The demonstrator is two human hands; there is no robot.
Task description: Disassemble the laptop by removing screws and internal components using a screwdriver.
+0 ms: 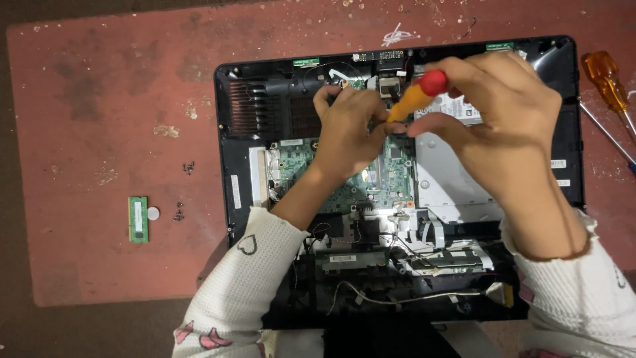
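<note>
Red-capped yellow screwdriver (pixel 416 96) held over an opened black computer case (pixel 228 132)

At the upper centre of the frame the right hand (pixel 507 122) pinches the screwdriver's handle between curled fingers, its shaft hidden behind the left hand (pixel 346 129), whose fingers fold down onto the green circuit board (pixel 371 182) in the middle of the case; a small green memory stick (pixel 138 219) lies well apart at lower left on the red surface (pixel 99 99), and an orange-handled screwdriver (pixel 606 79) rests at upper right

Worn red mat (pixel 99 99) on dark brown floor (pixel 13 318), paint-flecked, evenly lit.
</note>
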